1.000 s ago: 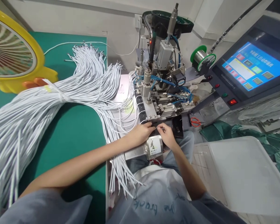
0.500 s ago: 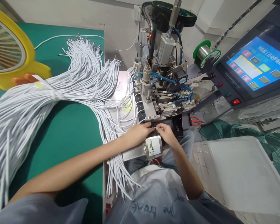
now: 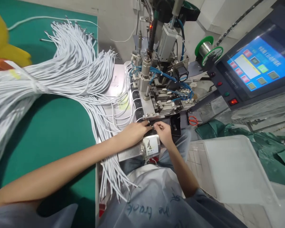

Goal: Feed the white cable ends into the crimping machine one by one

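Observation:
My left hand (image 3: 136, 131) reaches to the front edge of the machine (image 3: 152, 109), its fingers bent and closed around something too small to name. Just right of it, my right hand (image 3: 163, 131) pinches with thumb and forefinger. A tiny metallic bit shows where the fingertips of both hands meet. White cables (image 3: 90, 107) run from a big bundle on the left to the machine's left side, and some pass under my left wrist. Below the hands lies a silvery block with a white label (image 3: 152, 145).
A green mat (image 3: 68, 126) covers the left table, with a yellow fan (image 3: 11, 50) at its far corner. Rightward are a wire spool (image 3: 205, 49), a lit touch screen (image 3: 261, 66), orange-handled scissors (image 3: 193, 120) and a whitish plastic tray (image 3: 237, 167).
The view has shifted, so everything sits a little further left and slightly higher. Both hands stay together at the machine's front, with the right fingertips slightly closer to the left ones.

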A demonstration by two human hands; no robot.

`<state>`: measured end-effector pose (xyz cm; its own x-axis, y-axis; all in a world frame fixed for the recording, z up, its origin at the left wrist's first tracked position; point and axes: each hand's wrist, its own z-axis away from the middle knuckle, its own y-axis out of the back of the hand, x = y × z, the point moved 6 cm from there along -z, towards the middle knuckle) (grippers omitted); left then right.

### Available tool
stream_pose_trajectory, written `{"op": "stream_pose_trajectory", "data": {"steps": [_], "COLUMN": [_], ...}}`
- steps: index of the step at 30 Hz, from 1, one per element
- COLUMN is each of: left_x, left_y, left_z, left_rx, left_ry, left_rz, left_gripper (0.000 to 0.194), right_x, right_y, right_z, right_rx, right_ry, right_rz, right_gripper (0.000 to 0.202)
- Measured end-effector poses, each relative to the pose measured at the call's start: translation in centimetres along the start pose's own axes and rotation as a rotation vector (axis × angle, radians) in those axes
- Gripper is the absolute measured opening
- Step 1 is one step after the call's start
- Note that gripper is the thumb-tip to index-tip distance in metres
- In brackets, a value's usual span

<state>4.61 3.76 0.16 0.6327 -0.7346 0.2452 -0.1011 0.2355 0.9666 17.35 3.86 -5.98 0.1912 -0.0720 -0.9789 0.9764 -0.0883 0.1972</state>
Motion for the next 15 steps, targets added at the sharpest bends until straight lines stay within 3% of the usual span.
{"op": "stream_pose_trajectory", "data": {"steps": [8, 11, 15], "left_x": [0.4, 0.4, 0.2], "left_y": [0.9, 1.3, 1.8], "left_z": [0.3, 0.6, 1.0], "left_rx": [-0.067, -0.119, -0.081], "left_ry": [0.045, 0.094, 0.111], "left_rz": [-0.085, -0.149, -0.172], "left_gripper": [0.034, 0.025, 0.022], "right_x": [1.2, 1.7, 2.1], "right_y": [-1.1, -1.2, -0.7], "right_z": [-0.8, -0.8, -0.6], "right_rx": [-0.19, -0.197, -0.149], "right_ry": [-0.084, -0.076, -0.06], "right_rz": [0.0, 0.002, 0.019], "right_gripper": [0.027, 0.029, 0.027]}}
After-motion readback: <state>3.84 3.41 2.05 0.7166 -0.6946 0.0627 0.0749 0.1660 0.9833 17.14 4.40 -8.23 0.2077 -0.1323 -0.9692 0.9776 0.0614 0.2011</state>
